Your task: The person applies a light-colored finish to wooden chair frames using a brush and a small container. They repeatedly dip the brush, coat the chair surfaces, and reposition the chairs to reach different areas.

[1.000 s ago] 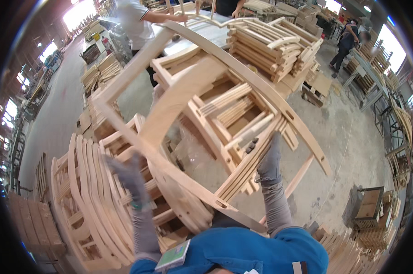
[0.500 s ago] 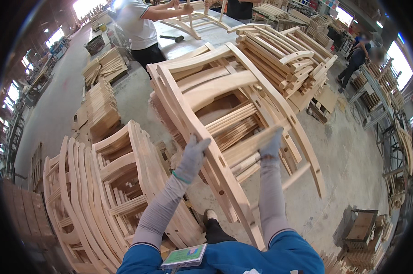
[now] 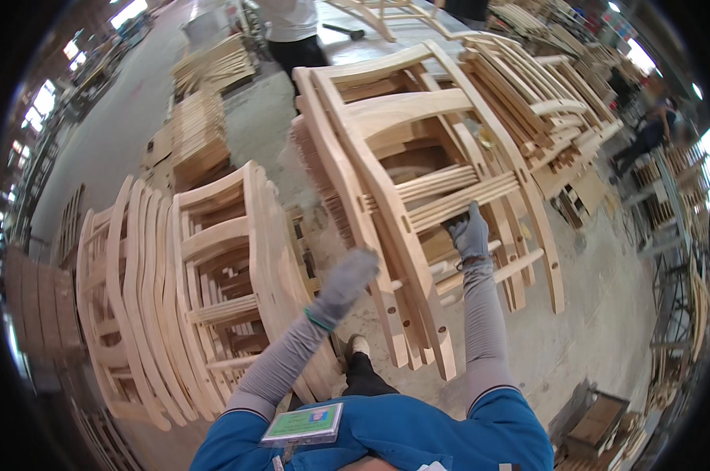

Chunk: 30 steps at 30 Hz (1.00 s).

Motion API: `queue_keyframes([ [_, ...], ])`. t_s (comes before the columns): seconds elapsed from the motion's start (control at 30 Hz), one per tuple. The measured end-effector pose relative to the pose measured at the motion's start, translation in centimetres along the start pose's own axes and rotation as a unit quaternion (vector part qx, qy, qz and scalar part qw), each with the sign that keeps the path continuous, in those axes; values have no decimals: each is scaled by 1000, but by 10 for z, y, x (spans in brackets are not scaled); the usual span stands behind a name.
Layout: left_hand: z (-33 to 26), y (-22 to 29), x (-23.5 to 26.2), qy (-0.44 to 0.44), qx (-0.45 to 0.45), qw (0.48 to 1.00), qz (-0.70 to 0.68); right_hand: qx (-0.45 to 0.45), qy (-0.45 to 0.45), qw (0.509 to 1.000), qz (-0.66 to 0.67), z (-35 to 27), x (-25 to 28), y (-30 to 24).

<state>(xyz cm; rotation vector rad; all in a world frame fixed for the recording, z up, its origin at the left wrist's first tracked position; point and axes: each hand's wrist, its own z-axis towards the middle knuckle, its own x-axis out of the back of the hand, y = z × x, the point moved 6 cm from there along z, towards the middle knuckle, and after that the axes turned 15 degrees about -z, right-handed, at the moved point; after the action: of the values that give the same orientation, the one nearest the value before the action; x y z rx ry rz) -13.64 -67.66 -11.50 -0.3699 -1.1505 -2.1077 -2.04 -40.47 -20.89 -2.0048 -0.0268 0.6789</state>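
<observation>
Right fingers (image 3: 474, 213) grip the slatted crosspiece (image 3: 492, 190) of a chair frame (image 3: 410, 110); left fingers (image 3: 361, 267), blurred near its post (image 3: 418, 267), are unreadable. Even two-sided support should best prevent twisting.

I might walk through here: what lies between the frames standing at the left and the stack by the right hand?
In the head view, concrete floor with a shoe and some wood on it; the blurred left hand hangs above.

The chair frames (image 3: 410, 110) looked to me like bare wood, smooth and matt. The grey gloves (image 3: 347, 282) were dull cloth, the badge (image 3: 302, 424) glossy plastic, and the floor (image 3: 587, 286) matt, scuffed concrete.
</observation>
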Motion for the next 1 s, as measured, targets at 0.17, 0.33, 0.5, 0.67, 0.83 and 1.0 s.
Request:
queue_keyframes([
  [0.17,-11,-2,-80,59,465,718,-515,-4,83,989,-119,2,13,-1],
  [0.33,1,-26,-97,91,499,777,-373,0,112,988,-106,-23,-13,-11],
  [0.5,4,-38,-95,141,447,787,-402,29,59,992,-111,-36,-19,-24],
  [0.67,-5,-15,-84,155,421,791,-416,39,-12,996,-78,-68,-37,-24],
  [0.83,5,19,-75,112,417,847,-309,26,-20,994,-104,-73,0,-11],
  [1.0,33,-22,-51,115,414,850,-305,231,-45,899,-369,-41,-51,-40],
])
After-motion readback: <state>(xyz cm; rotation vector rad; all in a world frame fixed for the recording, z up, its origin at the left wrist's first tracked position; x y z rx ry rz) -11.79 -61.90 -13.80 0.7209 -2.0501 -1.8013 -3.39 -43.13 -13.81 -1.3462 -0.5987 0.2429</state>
